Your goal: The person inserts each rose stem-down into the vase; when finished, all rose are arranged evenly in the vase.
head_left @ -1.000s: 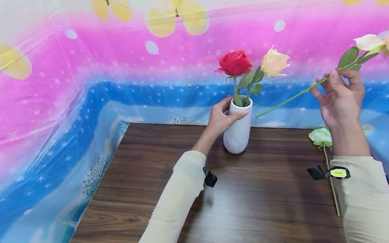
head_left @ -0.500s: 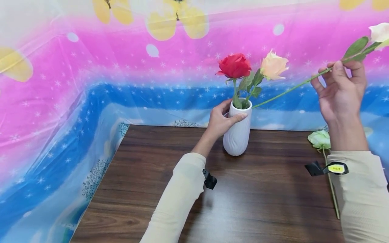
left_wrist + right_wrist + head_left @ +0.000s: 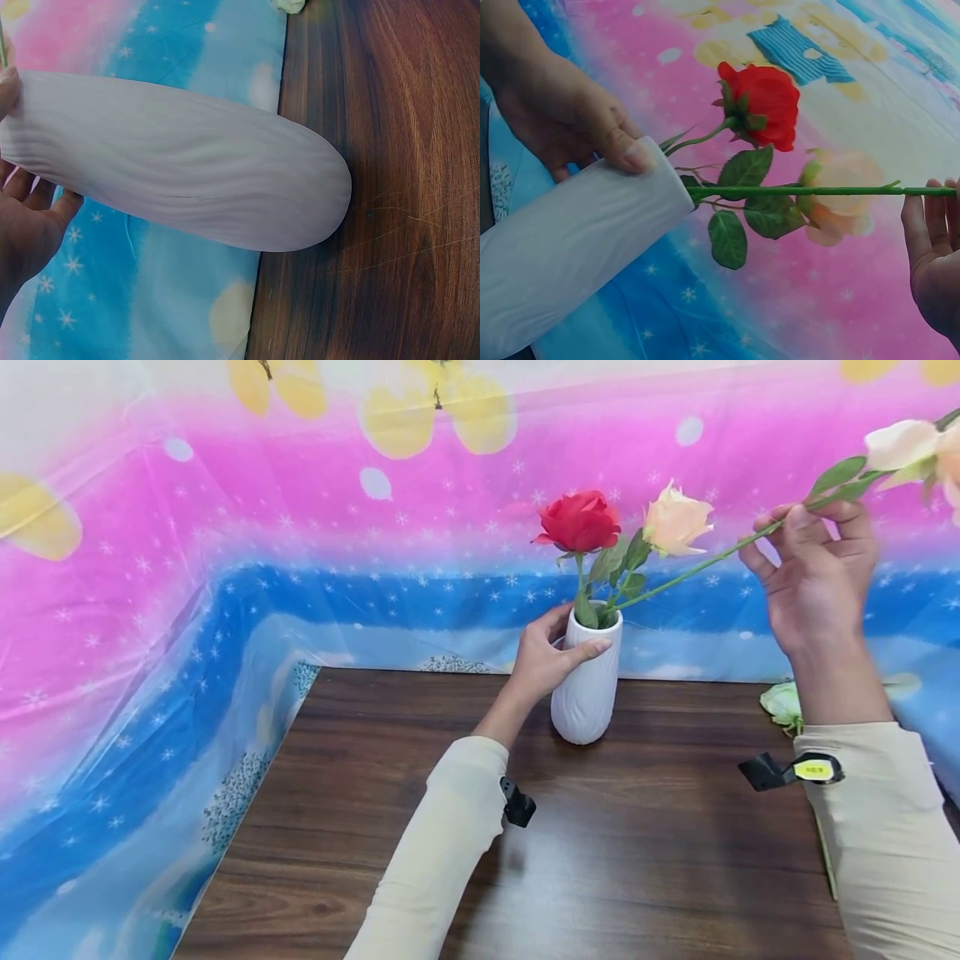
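Observation:
My left hand (image 3: 546, 652) grips a white ribbed vase (image 3: 587, 693) just below its rim, thumb across the front. The vase stands on the table, holding a red rose (image 3: 579, 522) and a peach rose (image 3: 677, 518). Up at the right, my right hand (image 3: 825, 577) pinches the slanting green stem of another pale peach rose (image 3: 903, 443), close under its leaves. In the right wrist view, that stem (image 3: 817, 191) reaches the vase's mouth; its lower tip is hidden there. The left wrist view shows the vase's side (image 3: 180, 157) and rounded base.
A pale green rose (image 3: 782, 706) lies on the dark wood table (image 3: 675, 860) at the right, its stem partly covered by my right sleeve (image 3: 877, 810). Behind the table's back edge hangs a pink and blue cloth (image 3: 337, 527).
The held rose's stem end has moved from beside the vase, up past the rim and into its mouth. My right hand rose slightly, then shifted left; the left hand stays on the vase.

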`<state>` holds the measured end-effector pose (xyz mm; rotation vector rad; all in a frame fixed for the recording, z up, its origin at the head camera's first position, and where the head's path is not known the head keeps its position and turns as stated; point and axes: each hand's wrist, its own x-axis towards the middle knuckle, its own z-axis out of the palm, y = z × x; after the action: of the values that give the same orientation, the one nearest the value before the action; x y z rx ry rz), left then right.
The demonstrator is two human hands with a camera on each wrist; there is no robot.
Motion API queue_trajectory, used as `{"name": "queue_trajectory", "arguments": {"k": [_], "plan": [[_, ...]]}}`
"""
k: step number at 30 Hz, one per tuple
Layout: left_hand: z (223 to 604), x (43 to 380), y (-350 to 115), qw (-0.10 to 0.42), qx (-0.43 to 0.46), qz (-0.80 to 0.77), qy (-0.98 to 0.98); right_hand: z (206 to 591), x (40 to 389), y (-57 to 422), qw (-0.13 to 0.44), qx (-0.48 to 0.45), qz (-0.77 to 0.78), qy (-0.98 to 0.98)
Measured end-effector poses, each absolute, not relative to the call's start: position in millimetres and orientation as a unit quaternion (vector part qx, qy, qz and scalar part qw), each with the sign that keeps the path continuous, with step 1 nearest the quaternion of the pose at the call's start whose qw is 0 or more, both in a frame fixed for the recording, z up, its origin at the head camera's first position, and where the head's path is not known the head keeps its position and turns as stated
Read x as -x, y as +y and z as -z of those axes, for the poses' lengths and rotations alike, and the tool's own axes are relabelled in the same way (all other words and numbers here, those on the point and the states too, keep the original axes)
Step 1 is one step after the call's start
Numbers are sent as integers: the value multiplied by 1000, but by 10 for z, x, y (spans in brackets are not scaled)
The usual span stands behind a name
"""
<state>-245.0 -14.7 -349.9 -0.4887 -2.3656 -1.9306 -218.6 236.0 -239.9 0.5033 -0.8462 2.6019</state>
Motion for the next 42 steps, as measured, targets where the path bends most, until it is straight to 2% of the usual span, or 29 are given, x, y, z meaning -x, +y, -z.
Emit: {"name": "queue_trajectory", "arguments": {"k": [9, 34, 42], "plan": [[3494, 2437, -169, 28, 159, 627, -763, 2483, 2212, 2152, 171, -215, -884, -378], [3501, 2463, -165, 25, 170, 622, -764, 2759, 2486, 1712, 179, -162, -782, -574], [3495, 2452, -161, 27, 171, 622, -764, 2816, 2525, 1633, 159, -170, -755, -613]]}}
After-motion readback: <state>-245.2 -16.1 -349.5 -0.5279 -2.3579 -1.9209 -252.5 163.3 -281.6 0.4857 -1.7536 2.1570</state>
